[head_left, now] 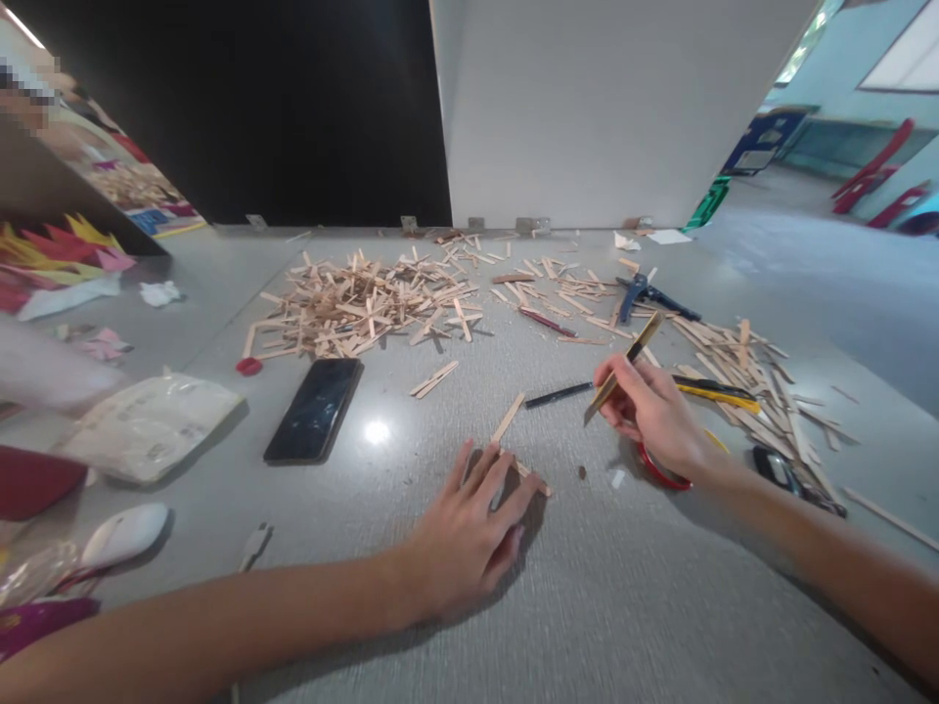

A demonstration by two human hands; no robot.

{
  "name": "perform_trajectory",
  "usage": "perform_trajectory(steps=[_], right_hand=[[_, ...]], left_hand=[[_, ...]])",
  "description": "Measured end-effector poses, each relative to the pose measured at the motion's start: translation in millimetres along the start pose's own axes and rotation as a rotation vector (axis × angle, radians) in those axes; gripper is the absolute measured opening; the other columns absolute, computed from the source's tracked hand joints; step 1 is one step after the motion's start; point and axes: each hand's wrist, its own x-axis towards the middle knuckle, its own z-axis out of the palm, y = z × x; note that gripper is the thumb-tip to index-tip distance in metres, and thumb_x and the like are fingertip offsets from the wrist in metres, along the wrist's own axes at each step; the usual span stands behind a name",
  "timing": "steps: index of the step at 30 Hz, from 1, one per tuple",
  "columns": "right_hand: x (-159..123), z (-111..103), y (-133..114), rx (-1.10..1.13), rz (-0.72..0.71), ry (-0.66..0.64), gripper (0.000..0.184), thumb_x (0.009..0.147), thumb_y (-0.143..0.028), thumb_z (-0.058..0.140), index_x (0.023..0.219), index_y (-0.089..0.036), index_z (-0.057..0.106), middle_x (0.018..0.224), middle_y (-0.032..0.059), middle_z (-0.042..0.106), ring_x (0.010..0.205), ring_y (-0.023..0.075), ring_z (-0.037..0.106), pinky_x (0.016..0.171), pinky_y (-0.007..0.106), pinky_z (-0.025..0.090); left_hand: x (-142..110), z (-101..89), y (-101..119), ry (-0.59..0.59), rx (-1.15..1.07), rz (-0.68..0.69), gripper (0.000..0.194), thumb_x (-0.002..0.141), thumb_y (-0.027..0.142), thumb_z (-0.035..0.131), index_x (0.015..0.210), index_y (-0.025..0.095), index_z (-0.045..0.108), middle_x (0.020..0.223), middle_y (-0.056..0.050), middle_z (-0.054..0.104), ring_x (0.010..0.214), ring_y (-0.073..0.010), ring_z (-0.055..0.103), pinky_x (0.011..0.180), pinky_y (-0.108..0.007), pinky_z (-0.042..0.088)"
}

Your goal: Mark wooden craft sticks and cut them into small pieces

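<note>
My left hand (473, 528) lies on the grey table with its fingers stretched and apart. The fingertips press on a flat wooden stick (541, 483). Another flat stick (509, 418) meets it at an angle, its lower end by my fingers. My right hand (646, 406) is closed around a slim yellow-and-black tool (644, 337) with a narrow tip pointing down; I cannot make out its exact kind. Left of that hand lies a thin black rod (558, 394). Below it sits a red-and-yellow ring (664, 469), partly hidden by the wrist.
A large heap of wooden sticks (359, 303) lies at the back, with more scattered sticks (763, 391) at right. Around are dark blue pliers (637, 293), a yellow-and-black cutter (715, 391), a phone (314, 411), a white mouse (124, 535) and a cable (253, 546). A black-and-white panel (572, 108) stands behind.
</note>
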Motion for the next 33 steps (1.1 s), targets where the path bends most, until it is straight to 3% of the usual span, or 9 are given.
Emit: perform_trajectory(steps=[4,7,10,14,20,27,30,33], right_hand=[[-12.0,13.1,9.2,-0.156,-0.096,-0.023,0.039,0.096,-0.058,0.069,0.082,-0.022,0.065,0.064,0.0012,0.068,0.042,0.0121,0.052,0.041,0.027,0.040],[-20.3,21.1,21.2,-0.377,-0.279,-0.076,0.023,0.097,-0.037,0.066,0.079,-0.023,0.068,0.071,0.0032,0.074,0.056,0.0175,0.066,0.056,0.031,0.054],[-26.1,25.5,30.5,-0.522,-0.450,-0.132,0.020,0.100,-0.028,0.059,0.086,-0.023,0.074,0.077,0.0038,0.079,0.067,0.0199,0.073,0.068,0.033,0.060],[-31.5,28.5,33.7,-0.535,-0.491,-0.220,0.026,0.105,-0.030,0.056,0.094,-0.023,0.078,0.078,0.0024,0.080,0.067,0.0172,0.074,0.068,0.029,0.061],[-33.9,34.1,32.5,-0.515,-0.405,-0.282,0.035,0.110,-0.035,0.050,0.092,-0.021,0.077,0.069,0.0005,0.076,0.059,0.0142,0.070,0.063,0.026,0.057],[-33.4,32.4,33.1,-0.535,-0.416,-0.342,0.036,0.112,-0.032,0.048,0.091,-0.020,0.076,0.076,0.0021,0.077,0.067,0.0148,0.072,0.067,0.026,0.056],[-33.5,31.8,34.1,-0.533,-0.443,-0.366,0.035,0.112,-0.029,0.049,0.089,-0.020,0.074,0.078,0.0022,0.077,0.070,0.0148,0.072,0.069,0.025,0.056],[-33.8,31.9,35.3,-0.538,-0.476,-0.373,0.034,0.113,-0.027,0.050,0.090,-0.020,0.074,0.083,0.0031,0.078,0.074,0.0151,0.073,0.072,0.025,0.056]], left_hand=[[-0.7,2.2,-0.3,-0.013,-0.004,-0.012,0.051,0.110,0.032,0.044,0.157,0.012,0.050,0.154,-0.025,0.057,0.149,-0.0435,0.053,0.124,-0.067,0.042],[-1.7,3.3,-0.4,-0.030,0.008,-0.023,0.053,0.109,0.034,0.047,0.159,0.014,0.048,0.158,-0.026,0.053,0.153,-0.0441,0.047,0.124,-0.067,0.041],[-2.6,3.7,-0.7,-0.035,-0.043,-0.033,0.055,0.110,0.035,0.048,0.161,0.015,0.046,0.162,-0.028,0.049,0.156,-0.0444,0.043,0.126,-0.069,0.037],[-3.8,4.9,-1.4,-0.037,-0.107,-0.008,0.058,0.109,0.037,0.053,0.164,0.022,0.044,0.169,-0.024,0.042,0.160,-0.0453,0.036,0.128,-0.072,0.031],[-4.2,7.6,-0.2,-0.029,-0.101,-0.015,0.059,0.109,0.043,0.052,0.164,0.021,0.045,0.172,-0.023,0.039,0.161,-0.0466,0.033,0.128,-0.073,0.027],[-1.3,2.8,0.3,-0.002,-0.028,0.022,0.060,0.109,0.045,0.051,0.162,0.018,0.045,0.162,-0.029,0.050,0.154,-0.0490,0.046,0.122,-0.072,0.038],[-1.5,-0.1,2.0,0.042,0.031,0.007,0.058,0.108,0.044,0.051,0.156,0.013,0.048,0.157,-0.032,0.054,0.151,-0.0496,0.050,0.118,-0.072,0.044],[-4.3,-0.8,5.3,0.094,0.086,-0.055,0.043,0.104,0.035,0.052,0.135,0.006,0.061,0.151,-0.035,0.059,0.147,-0.0488,0.054,0.119,-0.069,0.045]])
